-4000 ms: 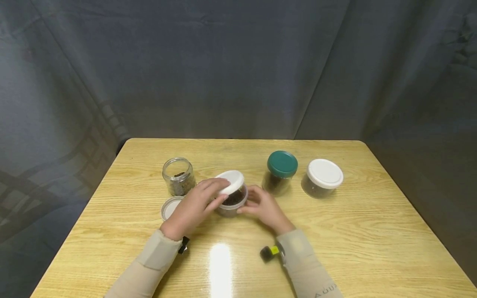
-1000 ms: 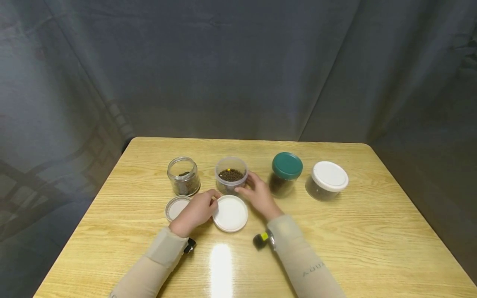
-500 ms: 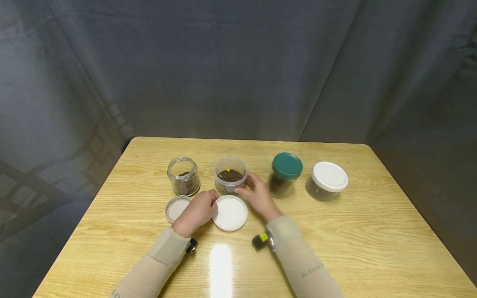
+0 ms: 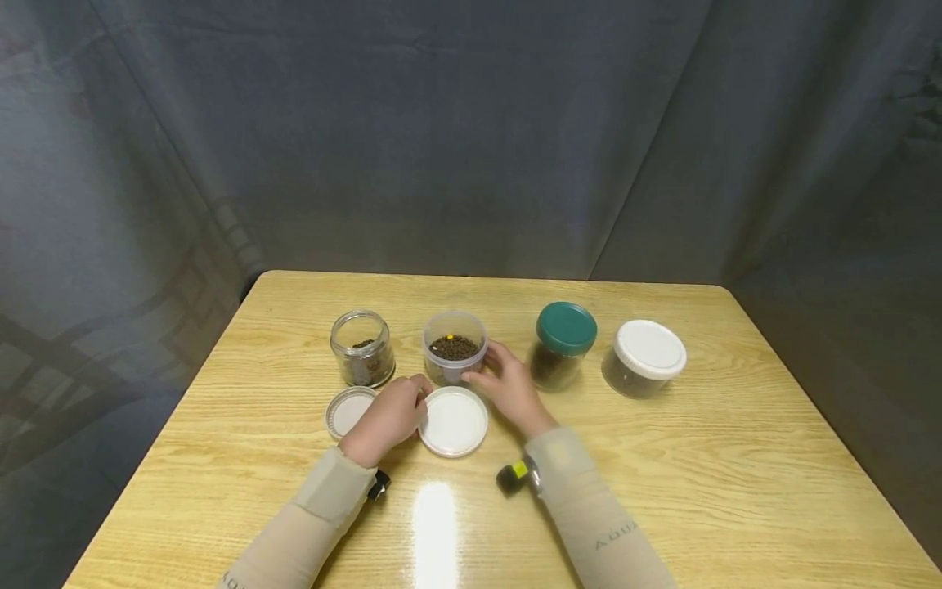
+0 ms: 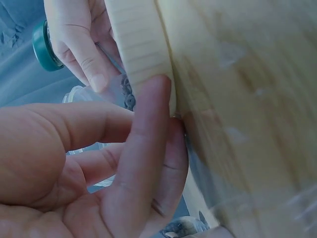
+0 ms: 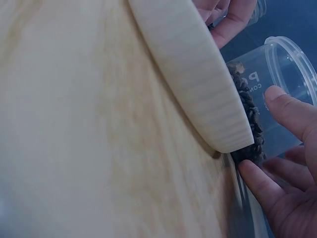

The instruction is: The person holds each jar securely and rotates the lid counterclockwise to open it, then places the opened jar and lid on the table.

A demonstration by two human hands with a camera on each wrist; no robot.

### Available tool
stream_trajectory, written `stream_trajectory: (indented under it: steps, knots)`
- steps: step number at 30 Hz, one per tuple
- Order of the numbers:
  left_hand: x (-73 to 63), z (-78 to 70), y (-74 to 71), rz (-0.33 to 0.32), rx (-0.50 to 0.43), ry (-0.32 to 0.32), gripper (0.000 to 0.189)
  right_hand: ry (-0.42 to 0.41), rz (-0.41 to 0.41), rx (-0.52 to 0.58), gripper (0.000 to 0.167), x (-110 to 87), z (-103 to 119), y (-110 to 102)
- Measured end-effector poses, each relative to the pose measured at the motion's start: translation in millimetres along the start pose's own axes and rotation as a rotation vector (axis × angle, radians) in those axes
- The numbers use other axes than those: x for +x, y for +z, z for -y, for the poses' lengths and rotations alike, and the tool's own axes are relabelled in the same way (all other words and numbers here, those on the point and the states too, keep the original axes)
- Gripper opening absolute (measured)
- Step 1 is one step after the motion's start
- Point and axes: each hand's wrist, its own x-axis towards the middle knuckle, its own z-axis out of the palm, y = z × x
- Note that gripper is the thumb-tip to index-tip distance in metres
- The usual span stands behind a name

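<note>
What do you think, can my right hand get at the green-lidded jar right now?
Probably yes: the green-lidded jar stands beside your right hand with nothing between, though that hand must first release the open plastic tub.

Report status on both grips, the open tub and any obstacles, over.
Right grip holding the clear tub; left grip touching the rim of the white lid before it. Tub open, dark pellets inside. Mouth unobstructed; green-lidded jar close by right grip.

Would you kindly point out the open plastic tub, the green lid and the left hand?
Open plastic tub [image 4: 445, 374]: head view, on its front wall.
Green lid [image 4: 567, 325]: head view, on its flat top.
Left hand [image 4: 390, 415]: head view, on the back of the hand.
</note>
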Motion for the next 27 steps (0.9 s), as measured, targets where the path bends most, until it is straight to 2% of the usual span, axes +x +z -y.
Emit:
stream_trajectory:
  steps: [10,16,27]
  knots:
    - [0.1,-0.2,1.5,-0.009,0.001,0.023,0.018,0.002,-0.018,-0.010,0.073,-1.0,-2,0]
    - [-0.5,-0.2,1.6,-0.010,0.001,0.025,0.019,0.016,-0.026,0.038,0.074,-2.5,-1,1]
    - [-1.6,-2.8,-2.4,-0.058,0.094,0.047,0.019,0.013,-0.048,0.049,0.065,-8.6,9,-4]
